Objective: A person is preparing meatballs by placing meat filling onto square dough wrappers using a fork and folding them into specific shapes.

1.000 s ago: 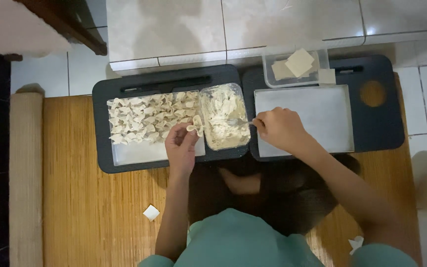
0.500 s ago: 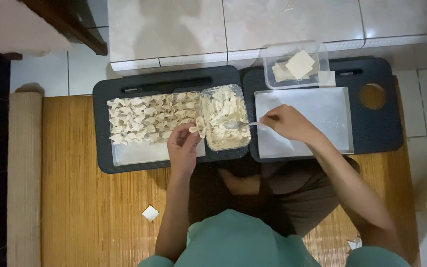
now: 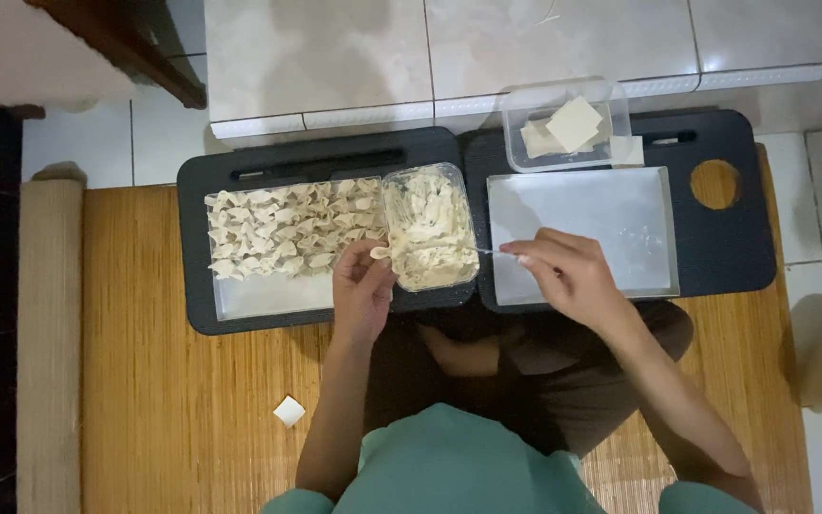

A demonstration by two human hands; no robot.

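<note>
the left hand (image 3: 362, 290) pinches a soft, thin wrapper (image 3: 379, 253) by its edge, and the right hand (image 3: 568, 276) fingers pinch a small spoon (image 3: 487, 251) over the sticky filling tub (image 3: 428, 227).

Two black lap tables (image 3: 725, 252) on a bamboo mat (image 3: 145, 400) carry trays.

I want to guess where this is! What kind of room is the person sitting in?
Probably a home floor used as a kitchen spot. The person sits on a woven mat over white tiles, with trays of folded dumplings and a tub of filling on low black tables.
</note>
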